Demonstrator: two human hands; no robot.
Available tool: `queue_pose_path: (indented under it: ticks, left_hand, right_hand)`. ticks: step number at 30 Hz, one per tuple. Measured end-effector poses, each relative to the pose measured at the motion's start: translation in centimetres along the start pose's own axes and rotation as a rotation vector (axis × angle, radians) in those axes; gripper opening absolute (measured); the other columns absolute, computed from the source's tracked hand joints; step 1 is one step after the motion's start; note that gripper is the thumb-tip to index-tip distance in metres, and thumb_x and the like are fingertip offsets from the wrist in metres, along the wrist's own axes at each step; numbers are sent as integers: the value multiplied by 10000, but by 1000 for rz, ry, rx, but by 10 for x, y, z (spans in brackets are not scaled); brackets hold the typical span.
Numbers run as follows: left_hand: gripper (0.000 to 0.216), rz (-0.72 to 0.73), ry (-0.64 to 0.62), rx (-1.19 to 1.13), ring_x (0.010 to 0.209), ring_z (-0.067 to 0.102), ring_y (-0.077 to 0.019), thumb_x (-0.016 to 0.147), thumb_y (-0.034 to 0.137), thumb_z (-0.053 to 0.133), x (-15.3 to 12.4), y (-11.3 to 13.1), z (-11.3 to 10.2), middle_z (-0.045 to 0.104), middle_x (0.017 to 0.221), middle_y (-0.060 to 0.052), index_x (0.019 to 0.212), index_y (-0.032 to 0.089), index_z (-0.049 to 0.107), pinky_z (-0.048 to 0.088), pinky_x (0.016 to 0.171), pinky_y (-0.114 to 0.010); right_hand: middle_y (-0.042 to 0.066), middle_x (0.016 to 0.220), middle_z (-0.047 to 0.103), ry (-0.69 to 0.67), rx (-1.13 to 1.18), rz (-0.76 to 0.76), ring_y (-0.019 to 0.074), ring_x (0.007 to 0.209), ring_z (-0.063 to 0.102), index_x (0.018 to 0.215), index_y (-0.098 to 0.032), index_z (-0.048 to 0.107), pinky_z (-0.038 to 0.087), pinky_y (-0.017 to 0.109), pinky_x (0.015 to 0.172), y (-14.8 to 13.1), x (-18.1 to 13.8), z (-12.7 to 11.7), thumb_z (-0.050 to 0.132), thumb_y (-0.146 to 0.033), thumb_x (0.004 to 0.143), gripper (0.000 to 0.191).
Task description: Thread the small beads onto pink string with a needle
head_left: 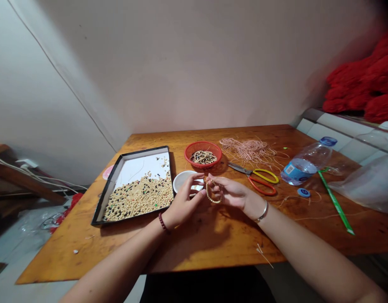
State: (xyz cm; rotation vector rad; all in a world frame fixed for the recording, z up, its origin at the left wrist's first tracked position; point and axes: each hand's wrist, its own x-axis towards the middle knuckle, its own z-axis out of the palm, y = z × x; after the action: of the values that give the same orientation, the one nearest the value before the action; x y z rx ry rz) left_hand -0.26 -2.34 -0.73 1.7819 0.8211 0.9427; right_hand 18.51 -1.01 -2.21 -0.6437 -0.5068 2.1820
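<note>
A string of small pale beads [214,200] hangs in a loop from my right hand [229,191], whose fingers are closed on it above the table. My left hand [188,198] is just left of the loop, its thumb and fingers apart in a curve, with nothing visible between them. Behind my left hand stands a white bowl [178,180], partly hidden by the fingers. A red plastic basket [188,145] holding strung beads sits beyond both hands. To the left lies a black-rimmed tray [100,204] with many loose beads [140,195], mostly pale, some dark and a few green.
Scissors [253,173] with yellow and orange handles lie right of the basket, before a tangle of pink cord [247,149]. Farther right are a water bottle [303,166], a blue cap [303,192] and a green strip [335,202]. A wall [194,75] rises behind the wooden table [61,244].
</note>
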Motion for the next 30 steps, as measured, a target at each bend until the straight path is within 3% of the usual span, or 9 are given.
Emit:
queue_pose_path:
  ticks: [4,9,14,17,30]
  left_hand:
    - [436,11,-64,6,942,649,-189,841,328,622,3,-3,2,625,1175,-110,1248,207,522,557,786,-310]
    - [250,7,23,167,820,664,-180,873,367,570,7,-6,-1,721,916,-74,966,171,695,543,729,-284]
    - [305,-93,33,96,706,629,-152,871,430,552,9,-2,-5,701,851,-66,939,171,698,512,550,-220]
    - [333,-172,23,11,649,588,-127,857,468,555,11,2,-7,656,823,-55,915,161,671,481,477,-189]
    - [337,-204,69,-25,477,491,-79,823,487,594,12,2,-8,591,682,-17,867,161,666,400,364,-165]
  right_hand:
    - [-26,676,608,-8,55,47,8,478,496,839,-132,623,418,91,440,3,-1,4,660,-227,845,102]
    - [-5,683,626,105,-119,-59,27,490,513,790,-139,636,416,102,416,2,-1,7,680,-222,820,98]
    - [19,734,666,249,-302,-252,36,521,528,772,-126,680,433,127,456,4,2,9,728,-233,763,118]
    - [43,769,688,266,-355,-319,50,558,552,775,-120,709,433,143,482,6,2,9,739,-291,747,176]
    - [83,811,722,331,-422,-377,61,533,570,806,-127,741,470,160,491,5,1,15,710,-366,775,244]
